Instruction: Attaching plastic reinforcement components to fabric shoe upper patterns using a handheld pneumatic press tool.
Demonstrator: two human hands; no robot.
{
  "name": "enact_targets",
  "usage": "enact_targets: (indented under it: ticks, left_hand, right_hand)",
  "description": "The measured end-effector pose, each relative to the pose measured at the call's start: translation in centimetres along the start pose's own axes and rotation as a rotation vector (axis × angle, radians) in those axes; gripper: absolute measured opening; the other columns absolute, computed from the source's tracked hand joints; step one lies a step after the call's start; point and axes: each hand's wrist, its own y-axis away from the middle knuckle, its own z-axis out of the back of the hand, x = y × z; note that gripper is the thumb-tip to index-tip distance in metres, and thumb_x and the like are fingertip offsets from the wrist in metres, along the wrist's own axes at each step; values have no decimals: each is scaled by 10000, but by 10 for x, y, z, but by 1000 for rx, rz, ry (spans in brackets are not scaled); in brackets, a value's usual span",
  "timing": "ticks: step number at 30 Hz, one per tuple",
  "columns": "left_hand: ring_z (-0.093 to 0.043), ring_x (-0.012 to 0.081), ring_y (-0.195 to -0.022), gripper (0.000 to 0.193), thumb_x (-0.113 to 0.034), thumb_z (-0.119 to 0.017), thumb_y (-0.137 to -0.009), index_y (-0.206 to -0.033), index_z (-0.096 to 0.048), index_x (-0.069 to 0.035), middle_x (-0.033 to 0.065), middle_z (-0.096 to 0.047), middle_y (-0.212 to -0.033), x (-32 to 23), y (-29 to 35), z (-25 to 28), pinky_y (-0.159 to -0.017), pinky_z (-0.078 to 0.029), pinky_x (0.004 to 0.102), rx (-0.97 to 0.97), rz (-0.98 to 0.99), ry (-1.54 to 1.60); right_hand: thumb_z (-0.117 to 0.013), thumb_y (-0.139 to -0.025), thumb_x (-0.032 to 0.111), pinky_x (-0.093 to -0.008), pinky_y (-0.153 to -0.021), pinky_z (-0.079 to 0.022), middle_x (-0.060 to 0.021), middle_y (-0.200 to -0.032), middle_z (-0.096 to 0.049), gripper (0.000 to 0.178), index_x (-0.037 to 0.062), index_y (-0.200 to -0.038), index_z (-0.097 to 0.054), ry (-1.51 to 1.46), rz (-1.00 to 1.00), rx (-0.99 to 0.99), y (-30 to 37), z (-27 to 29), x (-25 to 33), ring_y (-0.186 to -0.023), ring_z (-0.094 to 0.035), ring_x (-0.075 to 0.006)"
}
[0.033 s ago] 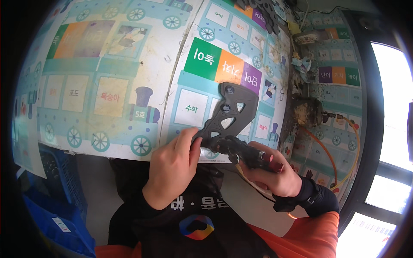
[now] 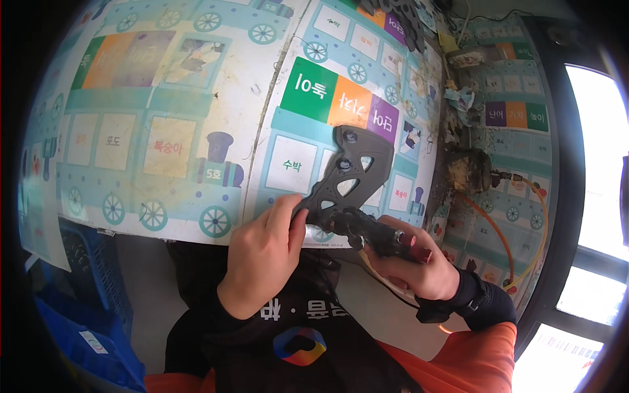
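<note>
My left hand (image 2: 262, 252) pinches the lower left end of a dark grey moulded bracket (image 2: 378, 160) between thumb and fingers. The bracket has several rounded triangular openings and two dark round pieces along its left side. It lies over the table's near right part, its wide end pointing away from me. My right hand (image 2: 422, 268) is wrapped round a black hand tool (image 2: 367, 232) with dark red ends near my thumb. The tool's tip meets the bracket's lower end; the exact contact is hidden. What kind of tool it is does not show clearly.
The table (image 2: 226, 98) is covered with printed train-pattern sheets. More dark grey parts (image 2: 400, 16) lie at its far edge. On the right, a dirty round fitting (image 2: 468, 169) carries orange and yellow hoses (image 2: 545, 216). A blue crate (image 2: 108, 268) stands below left.
</note>
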Motion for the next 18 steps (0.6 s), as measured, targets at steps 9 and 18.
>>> enact_targets:
  ticks: [9, 18]
  left_hand:
    - [-713, 319, -628, 236, -38, -759, -920, -1128, -647, -27, 172, -719, -799, 1, 1, -1, -561, -536, 401, 1, 16, 11]
    - [-704, 310, -634, 225, -50, -749, -930, -1127, -640, -27, 154, -712, -810, -1, 0, -1, -563, -533, 399, 3, 12, -3]
  right_hand:
    - [-752, -923, 33, -310, -984, -514, -109, -1142, -705, 633, -81, -1481, -476, -10, 3, 6, -1, 2, 3, -1062, -670, -170]
    - [-713, -925, -11, -291, -929, -534, -115, -1107, -702, 597, -89, -1466, -474, -103, 52, -94, 8, 4, -9, -1016, -673, -153]
